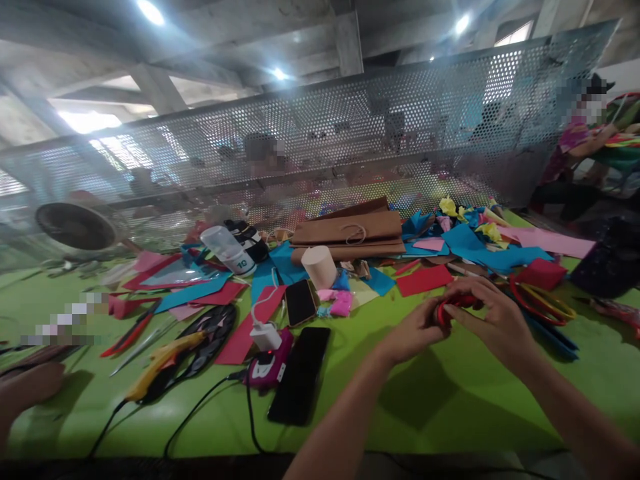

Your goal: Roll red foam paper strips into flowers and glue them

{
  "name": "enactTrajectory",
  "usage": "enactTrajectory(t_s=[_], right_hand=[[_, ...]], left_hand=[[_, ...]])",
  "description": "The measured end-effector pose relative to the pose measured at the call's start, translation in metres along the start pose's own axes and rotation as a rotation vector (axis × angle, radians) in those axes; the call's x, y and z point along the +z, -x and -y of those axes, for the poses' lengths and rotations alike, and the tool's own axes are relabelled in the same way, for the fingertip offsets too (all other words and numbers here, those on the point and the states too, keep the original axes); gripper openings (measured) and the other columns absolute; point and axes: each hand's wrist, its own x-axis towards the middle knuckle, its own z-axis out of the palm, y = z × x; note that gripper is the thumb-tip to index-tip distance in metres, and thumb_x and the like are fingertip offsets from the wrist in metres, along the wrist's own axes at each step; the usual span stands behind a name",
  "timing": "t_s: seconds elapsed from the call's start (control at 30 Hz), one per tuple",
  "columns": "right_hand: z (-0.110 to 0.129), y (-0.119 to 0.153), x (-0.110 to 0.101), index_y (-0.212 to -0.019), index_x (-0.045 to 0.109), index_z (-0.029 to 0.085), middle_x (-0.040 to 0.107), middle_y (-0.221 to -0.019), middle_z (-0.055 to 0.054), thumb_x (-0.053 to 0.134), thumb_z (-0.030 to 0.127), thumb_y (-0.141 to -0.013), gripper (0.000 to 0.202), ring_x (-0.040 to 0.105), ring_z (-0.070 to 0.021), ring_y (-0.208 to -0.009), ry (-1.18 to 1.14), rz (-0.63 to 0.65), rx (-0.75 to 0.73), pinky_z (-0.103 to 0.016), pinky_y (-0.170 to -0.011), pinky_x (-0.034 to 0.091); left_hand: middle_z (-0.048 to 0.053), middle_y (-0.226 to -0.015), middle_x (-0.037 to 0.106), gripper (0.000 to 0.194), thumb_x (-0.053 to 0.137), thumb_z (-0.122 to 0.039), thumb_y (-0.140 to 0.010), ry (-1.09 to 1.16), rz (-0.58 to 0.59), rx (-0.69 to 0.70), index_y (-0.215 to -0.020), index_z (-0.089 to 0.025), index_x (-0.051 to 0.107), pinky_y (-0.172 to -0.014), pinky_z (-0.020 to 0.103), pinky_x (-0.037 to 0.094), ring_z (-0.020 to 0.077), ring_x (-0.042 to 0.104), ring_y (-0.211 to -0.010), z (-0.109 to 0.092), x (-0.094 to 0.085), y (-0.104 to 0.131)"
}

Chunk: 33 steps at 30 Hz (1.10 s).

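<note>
Over the right half of the green table, both my hands come together around a small curled piece of red paper or cloth (443, 315). My left hand (413, 328) pinches its near side, fingers closed. My right hand (489, 315) grips it from the other side, with the thumb against it and the fingers bent over the top. Fingers hide part of the red piece, so its exact shape is unclear. Just behind the hands lies a flat red sheet (424, 281). Red and yellow loops (547, 301), perhaps scissor handles, lie right of my right hand.
A purple power socket (270, 367) with a white charger, two phones (300, 377) and a yellow glue gun (163, 363) with cords lie left. Behind are a pale roll (319, 267), bottle (227, 250) and brown folded sheets (350, 233). Another person's hand (40, 383) rests far left.
</note>
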Motion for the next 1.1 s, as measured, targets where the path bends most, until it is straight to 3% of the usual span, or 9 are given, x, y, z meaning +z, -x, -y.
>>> enactTrajectory(t_s=[0.23, 0.5, 0.6, 0.77, 0.9, 1.1], right_hand=[[0.002, 0.003, 0.002, -0.1, 0.076, 0.025, 0.074, -0.107, -0.005, 0.074, 0.032, -0.092, 0.011, 0.071, -0.0224, -0.097, -0.036, 0.01, 0.008, -0.034, -0.081, 0.057], [-0.008, 0.008, -0.004, -0.111, 0.075, 0.027, 0.074, -0.115, -0.006, 0.069, 0.028, -0.096, 0.016, 0.07, -0.0246, -0.108, -0.037, 0.053, -0.032, -0.036, -0.086, 0.06], [-0.009, 0.008, -0.004, -0.112, 0.075, 0.027, 0.074, -0.116, -0.007, 0.069, 0.03, -0.097, 0.017, 0.07, -0.0257, -0.11, -0.036, 0.055, -0.05, -0.038, -0.087, 0.06], [-0.004, 0.009, -0.004, -0.133, 0.065, 0.028, 0.069, -0.126, -0.009, 0.076, 0.041, -0.092, 0.044, 0.068, -0.0195, -0.086, -0.071, -0.051, 0.024, -0.037, -0.078, 0.06], [0.0, 0.014, -0.007, -0.107, 0.069, 0.024, 0.069, -0.099, -0.006, 0.076, 0.044, -0.09, 0.027, 0.06, -0.0176, -0.073, -0.043, -0.18, 0.035, -0.032, -0.066, 0.055], [-0.005, 0.019, -0.004, -0.095, 0.077, 0.025, 0.078, -0.093, -0.005, 0.073, 0.04, -0.093, 0.016, 0.071, -0.0221, -0.079, 0.026, 0.025, 0.032, -0.032, -0.063, 0.054]], left_hand=[[0.015, -0.144, 0.063, 0.058, 0.068, -0.043, -0.094, -0.097, -0.042, 0.041, -0.146, -0.019, 0.058, -0.113, 0.047, 0.044, 0.0327, 0.056, -0.132, 0.001, 0.002, -0.001], [0.012, -0.151, 0.058, 0.063, 0.075, -0.037, -0.088, 0.057, -0.037, 0.009, -0.147, -0.022, 0.058, -0.118, 0.048, 0.039, 0.0337, 0.049, -0.141, 0.006, 0.001, 0.0], [0.013, -0.151, 0.058, 0.066, 0.075, -0.037, -0.087, 0.099, -0.032, -0.01, -0.148, -0.021, 0.057, -0.116, 0.046, 0.04, 0.0321, 0.052, -0.137, 0.002, 0.002, 0.001], [0.012, -0.132, 0.066, 0.068, 0.074, -0.045, -0.088, 0.094, -0.08, -0.051, -0.148, -0.02, 0.057, -0.104, 0.04, 0.044, 0.0268, 0.059, -0.116, -0.002, 0.0, 0.002], [0.012, -0.126, 0.067, 0.075, 0.073, -0.048, -0.088, 0.099, -0.081, -0.048, -0.154, -0.02, 0.052, -0.096, 0.037, 0.044, 0.0244, 0.059, -0.109, -0.001, -0.002, 0.002], [0.012, -0.141, 0.061, 0.074, 0.073, -0.049, -0.087, 0.083, -0.087, -0.021, -0.153, -0.022, 0.054, -0.093, 0.034, 0.042, 0.0235, 0.056, -0.11, 0.003, -0.002, -0.001]])
